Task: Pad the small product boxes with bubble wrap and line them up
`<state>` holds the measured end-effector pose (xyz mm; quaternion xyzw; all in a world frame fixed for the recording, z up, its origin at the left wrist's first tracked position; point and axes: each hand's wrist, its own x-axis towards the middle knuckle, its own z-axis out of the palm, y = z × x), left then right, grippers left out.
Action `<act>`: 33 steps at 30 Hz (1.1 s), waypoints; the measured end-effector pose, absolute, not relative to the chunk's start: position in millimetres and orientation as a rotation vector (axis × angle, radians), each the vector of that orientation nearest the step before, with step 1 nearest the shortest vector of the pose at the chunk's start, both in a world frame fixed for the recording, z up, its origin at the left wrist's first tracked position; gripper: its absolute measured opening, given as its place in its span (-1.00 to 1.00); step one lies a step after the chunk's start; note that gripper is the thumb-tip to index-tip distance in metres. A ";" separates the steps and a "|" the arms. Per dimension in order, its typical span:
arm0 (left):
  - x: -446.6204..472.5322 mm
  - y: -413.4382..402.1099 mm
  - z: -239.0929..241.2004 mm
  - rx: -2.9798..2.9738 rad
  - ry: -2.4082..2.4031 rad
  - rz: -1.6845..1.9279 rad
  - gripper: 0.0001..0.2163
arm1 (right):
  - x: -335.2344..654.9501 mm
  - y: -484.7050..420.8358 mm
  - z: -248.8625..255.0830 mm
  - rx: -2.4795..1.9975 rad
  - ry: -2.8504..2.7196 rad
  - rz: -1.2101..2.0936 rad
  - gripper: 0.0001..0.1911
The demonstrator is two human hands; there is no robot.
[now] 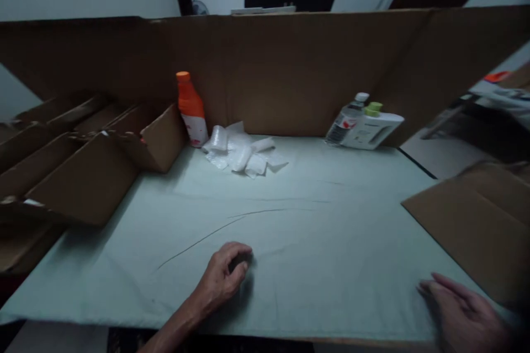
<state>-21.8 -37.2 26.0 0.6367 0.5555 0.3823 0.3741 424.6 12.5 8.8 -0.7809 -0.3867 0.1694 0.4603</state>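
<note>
My left hand (226, 273) rests low over the pale green cloth (331, 242), near the front middle of the table. Its fingers curve, with a gap between thumb and forefinger and nothing visible in it. At the lower right, slightly blurred, my right hand (464, 309) is over the cloth with its fingers stretched out and apart. It shows no object in its grasp. The nearest thing to it is a flat brown cardboard piece (472, 220) at the table's right side.
Cardboard bins (91, 176) line the left. Along the back cardboard wall (290, 66) stand an orange bottle (191, 107), crumpled bubble wrap (244, 151), a tilted clear bottle (345, 121) and a white container with a green cap (372, 129).
</note>
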 end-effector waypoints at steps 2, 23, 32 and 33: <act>-39.1 -34.2 21.9 1.765 1.571 1.090 -0.71 | 382.9 31.7 18.1 -1.866 -1.274 0.512 -0.67; -201.6 -95.0 87.1 1.873 2.398 1.450 -0.77 | 40.1 62.2 0.8 -0.432 -2.668 0.536 -0.63; -338.1 -57.6 132.2 1.359 3.266 0.980 -0.49 | 44.9 63.7 3.5 -0.431 -2.619 0.660 -0.68; -340.1 -59.3 131.2 1.315 3.248 0.989 -0.52 | 44.7 64.0 4.2 -0.428 -2.616 0.667 -0.68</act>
